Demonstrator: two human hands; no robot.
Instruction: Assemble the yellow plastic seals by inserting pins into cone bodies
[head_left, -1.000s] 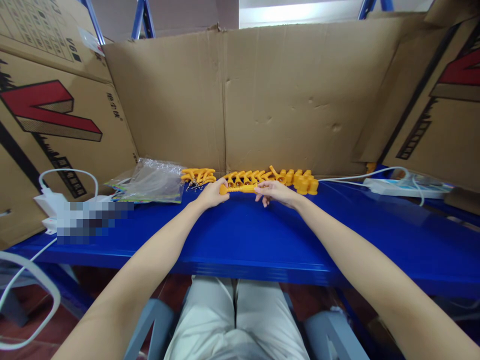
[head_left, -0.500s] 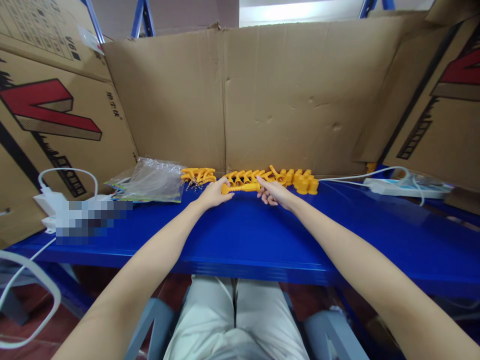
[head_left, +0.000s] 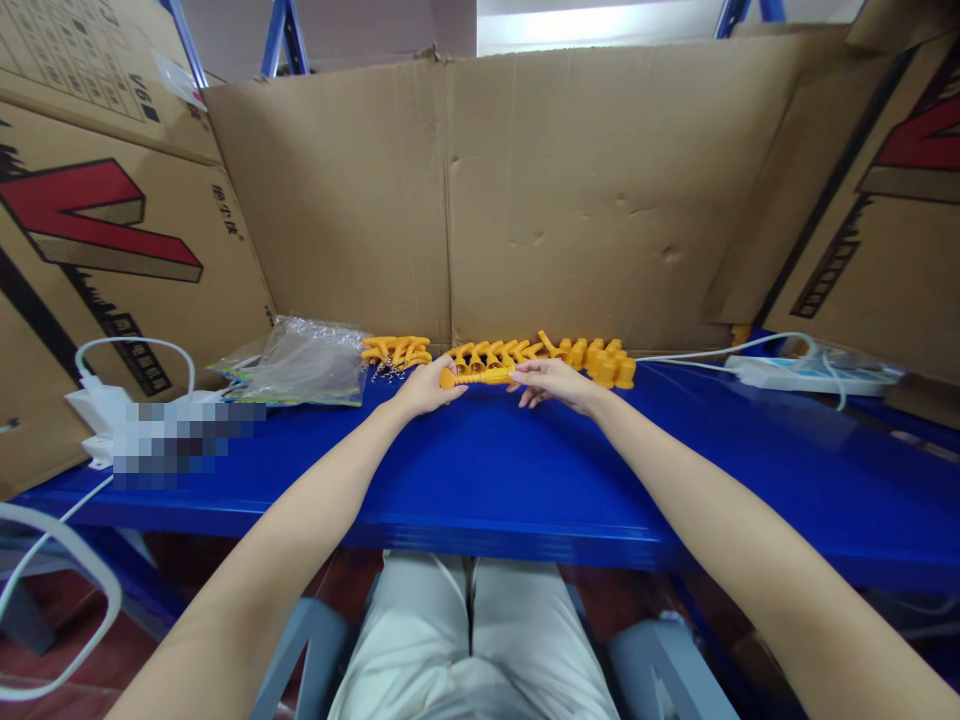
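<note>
A yellow ribbed plastic rod (head_left: 484,376) with a rounded left end lies level between my hands, just above the blue tabletop. My left hand (head_left: 431,388) is closed around its left end. At the right end, my right hand (head_left: 550,382) pinches the rod between thumb and fingers, its lower fingers hanging loosely. Directly behind stands a row of yellow plastic parts with round openings (head_left: 501,352). Yellow branched pieces (head_left: 395,350) are heaped left of my left hand, with small metal coils or screws (head_left: 387,374) in front. Several yellow stepped caps (head_left: 611,365) stand to the right.
Clear plastic bags (head_left: 307,362) lie on the blue table (head_left: 480,470) at left, near a white plug and cable (head_left: 101,405). A white power strip (head_left: 810,374) with cords rests at right. Cardboard (head_left: 585,190) walls the back and sides.
My right hand has shifted its grip on the rod's right end, turning more palm-down with its fingers stretched further left. My left hand stays in place.
</note>
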